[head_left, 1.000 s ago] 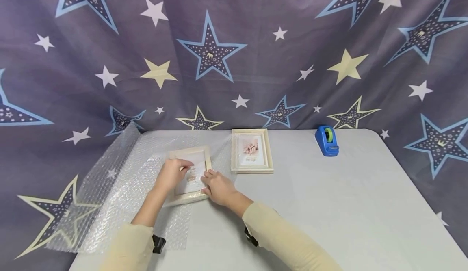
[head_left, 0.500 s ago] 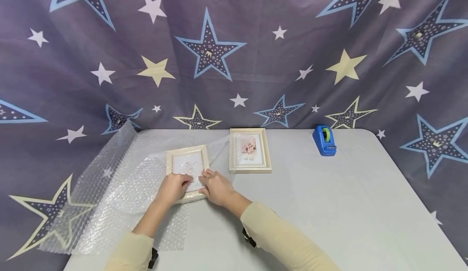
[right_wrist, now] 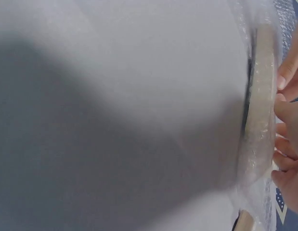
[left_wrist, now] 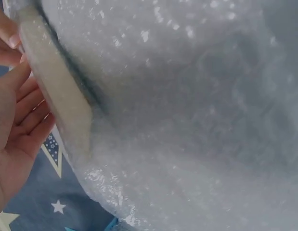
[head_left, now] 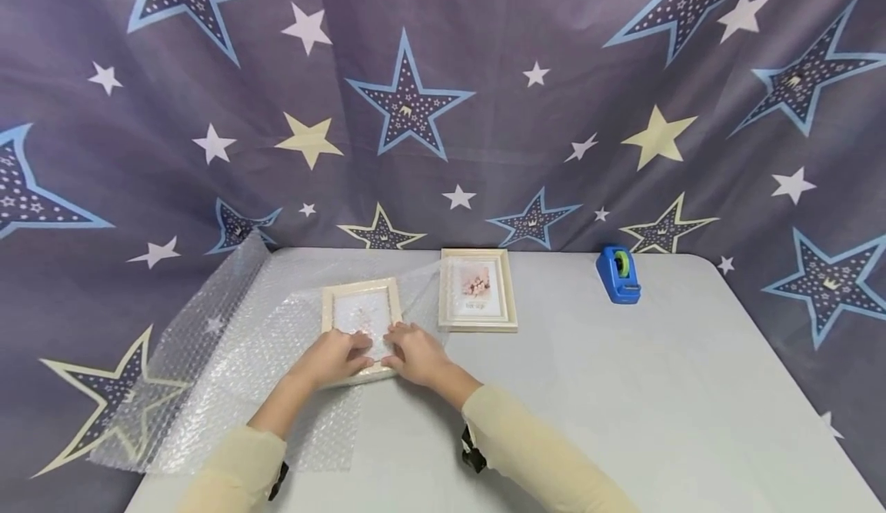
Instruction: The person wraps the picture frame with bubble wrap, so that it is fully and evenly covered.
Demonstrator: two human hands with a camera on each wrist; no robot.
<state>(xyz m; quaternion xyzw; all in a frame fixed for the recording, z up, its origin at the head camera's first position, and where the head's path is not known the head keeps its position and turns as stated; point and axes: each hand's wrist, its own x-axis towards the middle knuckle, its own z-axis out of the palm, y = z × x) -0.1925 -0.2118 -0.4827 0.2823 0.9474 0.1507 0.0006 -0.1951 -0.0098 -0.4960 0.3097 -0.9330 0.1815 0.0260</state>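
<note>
A cream picture frame (head_left: 332,301) lies on the left part of the table under clear bubble wrap (head_left: 256,359). My left hand (head_left: 335,355) rests on its lower left part, fingers extended over the wrap. Beside it, my right hand (head_left: 418,353) touches the lower right corner, with fingers lightly bent. Both thumbs point toward each other near the bottom edge. In the left wrist view the covered edge of the picture frame (left_wrist: 62,86) runs past the left fingers. The right wrist view shows the right fingertips against the wrapped picture frame (right_wrist: 262,86).
A second cream picture frame (head_left: 512,290) with a pink flower print lies to the right, its left side overlapped by wrap. A blue tape dispenser (head_left: 618,276) stands at the back right of the white table (head_left: 623,390). Bubble wrap overhangs the left edge.
My left hand has slid down and right across the wrapped picture frame, closer to my right hand. The right hand stays near the lower right corner. The head view has shifted slightly.
</note>
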